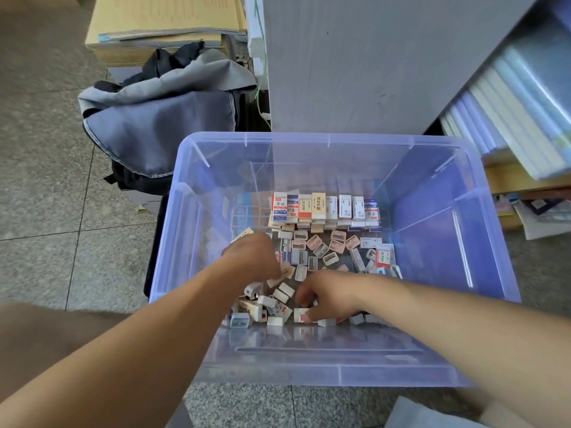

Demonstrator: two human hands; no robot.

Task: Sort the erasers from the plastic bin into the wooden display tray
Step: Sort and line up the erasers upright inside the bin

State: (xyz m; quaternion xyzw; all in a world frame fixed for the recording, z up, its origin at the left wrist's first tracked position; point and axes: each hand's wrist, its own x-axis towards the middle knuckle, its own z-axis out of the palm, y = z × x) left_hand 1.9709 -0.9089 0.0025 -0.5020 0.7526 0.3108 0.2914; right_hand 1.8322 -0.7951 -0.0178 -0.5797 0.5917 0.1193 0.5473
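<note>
Evidently fishing through the loose erasers [312, 254] at the bottom of the plastic bin [463, 242]. At nine o'clock of the pile, curls the left hand [251, 257] round tan erasers [285, 270], probably to gather several at once. At five o'clock, pinches a white-and-red eraser [300, 316] with the right hand [332, 295]. No wooden display tray in view.

Clear bluish plastic bin [463, 168] sits upright and open on the floor. Sleeved erasers [326, 208] stand on end in a tight row at the far end of its bottom, with white, beige and blue-red wrappers. Loose erasers [321, 251], small white, pink and grey, lie scattered from the row toward the near wall.
</note>
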